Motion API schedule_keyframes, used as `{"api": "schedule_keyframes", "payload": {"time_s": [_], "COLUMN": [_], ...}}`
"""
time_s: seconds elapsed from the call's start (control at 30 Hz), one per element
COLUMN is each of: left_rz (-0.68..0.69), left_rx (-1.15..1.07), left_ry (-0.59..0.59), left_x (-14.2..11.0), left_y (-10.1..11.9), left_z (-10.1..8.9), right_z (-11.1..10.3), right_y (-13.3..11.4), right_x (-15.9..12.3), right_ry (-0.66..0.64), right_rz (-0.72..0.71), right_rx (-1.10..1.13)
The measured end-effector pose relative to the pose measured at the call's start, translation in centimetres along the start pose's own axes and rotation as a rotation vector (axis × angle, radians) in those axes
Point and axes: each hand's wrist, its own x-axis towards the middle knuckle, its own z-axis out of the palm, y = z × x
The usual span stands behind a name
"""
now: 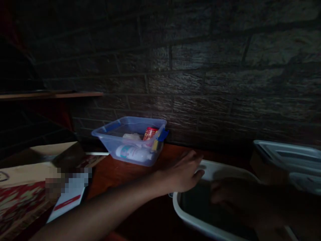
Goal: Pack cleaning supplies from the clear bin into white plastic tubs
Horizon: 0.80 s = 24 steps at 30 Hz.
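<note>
My left hand (185,174) is at the back left corner of a white plastic tub (178,208). Its thumb lies on the inner side and its fingers reach over the outside, with the rim between them. Inside the tub, in deep shadow, is my right hand (233,197) with its fingers curled in. Whatever it may hold is too dark to make out. The tub's floor looks dark, and its contents cannot be told.
A clear bin with blue latches (130,120) stands by the brick wall, holding a white bottle (134,153) and a red patterned can (150,133). At right is a pale-lidded container (288,152). An open cardboard box (57,150) and a white-and-red flat item (71,197) lie left.
</note>
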Motion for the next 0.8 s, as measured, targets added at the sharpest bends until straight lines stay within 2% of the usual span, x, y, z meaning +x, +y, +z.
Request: {"api": "schedule_keyframes", "payload": {"time_s": [0.13, 0.27, 0.37, 0.47, 0.6, 0.7, 0.8], "left_rz": [0.113, 0.128, 0.031, -0.187, -0.391, -0.564, -0.697], "left_rx": [0.043, 0.152, 0.24, 0.246, 0.265, 0.226, 0.126], "left_ry": [0.069, 0.168, 0.246, 0.244, 0.227, 0.107, -0.039], "left_x": [-0.8, -2.1, -3.2, -4.0, -3.9, -2.9, -1.6], "left_y": [0.6, -1.1, -3.9, -7.5, -12.5, -15.4, -17.5], "left_z": [-3.6, -8.9, -13.1, -16.2, -17.7, -17.4, -16.6], "right_z": [-5.0, -8.3, -10.0, -10.7, -10.1, -9.1, -8.2], "right_y": [-2.7, -6.2, -8.4, -9.4, -9.0, -8.1, -7.0], "right_x": [3.4, 7.8, 11.8, 16.5, 23.6, 28.5, 32.0], "right_ry": [0.033, 0.069, 0.093, 0.156, 0.194, 0.163, 0.087], "right_rz": [-0.08, -0.143, -0.163, -0.176, -0.079, -0.003, 0.08], "right_rx": [-0.084, -0.156, -0.2, -0.224, -0.252, -0.289, -0.321]}}
